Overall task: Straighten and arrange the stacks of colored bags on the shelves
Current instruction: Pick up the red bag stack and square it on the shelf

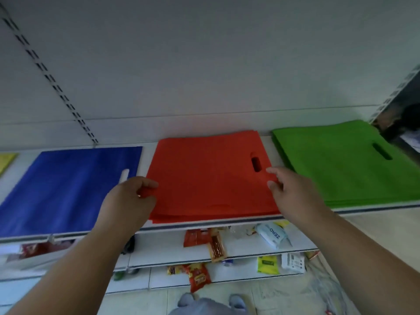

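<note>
Fingers (147, 186) of left hand (129, 201) curled round the left edge of the flat stack of red non-woven bags (204, 178), red fabric showing inside the curl. Fingers (272, 178) of right hand (293, 192) pinching the right edge of same stack, just below the oval die-cut handle slot (256, 164); thumb and forefinger closed on fabric.

Red stack lying on white metal shelf (268, 142), middle position, front layers fanned slightly at the near left corner. Step in hand, by judgement: squaring the red stack, gripped at both sides.

Next move likely calls for: drawing both edges together evenly, tapping layers flush, setting stack parallel to shelf lip and to neighbours.

Around: flat stack of blue bags (68, 189) just beside on the left, close to left hand, angled a little against the shelf front. Flat stack of green bags (345, 164) to the right, near right hand, also slightly skewed. Sliver of yellow bag (6, 161) at far left edge.

Lower shelves: scattered snack packets (200, 276), white wipes pack marked ZERO (272, 235).

In the way: little room either side; sideways shift risks nudging blue or green stacks. Some motion blur; edge alignment hard to judge finely.
</note>
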Action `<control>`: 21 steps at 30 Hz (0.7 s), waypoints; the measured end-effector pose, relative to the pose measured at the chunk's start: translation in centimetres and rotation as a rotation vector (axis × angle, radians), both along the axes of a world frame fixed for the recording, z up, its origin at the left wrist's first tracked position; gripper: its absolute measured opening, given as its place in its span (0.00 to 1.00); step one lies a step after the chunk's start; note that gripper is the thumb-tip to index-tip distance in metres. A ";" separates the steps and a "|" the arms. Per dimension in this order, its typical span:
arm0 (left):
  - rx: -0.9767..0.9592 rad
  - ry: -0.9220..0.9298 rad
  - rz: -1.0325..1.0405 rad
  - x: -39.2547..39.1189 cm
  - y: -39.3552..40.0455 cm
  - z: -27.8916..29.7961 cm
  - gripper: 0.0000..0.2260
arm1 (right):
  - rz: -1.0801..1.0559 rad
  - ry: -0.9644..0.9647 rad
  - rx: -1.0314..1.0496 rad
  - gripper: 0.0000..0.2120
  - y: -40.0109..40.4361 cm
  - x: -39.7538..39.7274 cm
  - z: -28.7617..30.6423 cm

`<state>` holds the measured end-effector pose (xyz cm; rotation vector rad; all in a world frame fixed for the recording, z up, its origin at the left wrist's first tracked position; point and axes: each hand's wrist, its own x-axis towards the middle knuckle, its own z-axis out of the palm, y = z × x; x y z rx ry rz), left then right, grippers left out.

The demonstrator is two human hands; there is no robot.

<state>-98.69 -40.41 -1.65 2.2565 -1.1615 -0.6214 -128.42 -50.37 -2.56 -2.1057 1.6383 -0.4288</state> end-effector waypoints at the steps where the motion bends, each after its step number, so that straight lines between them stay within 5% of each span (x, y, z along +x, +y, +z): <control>1: 0.017 -0.033 -0.001 -0.5 0.2 0.0 0.15 | 0.041 0.028 -0.002 0.18 -0.4 -0.2 -0.2; 13: 0.148 -0.359 -0.101 -2.4 1.9 -1.4 0.19 | 0.126 0.366 -0.108 0.23 -1.1 0.1 -0.7; 21: -0.031 -0.376 -0.094 4.2 10.8 -0.8 0.17 | 0.302 0.174 -0.194 0.21 6.2 13.3 1.2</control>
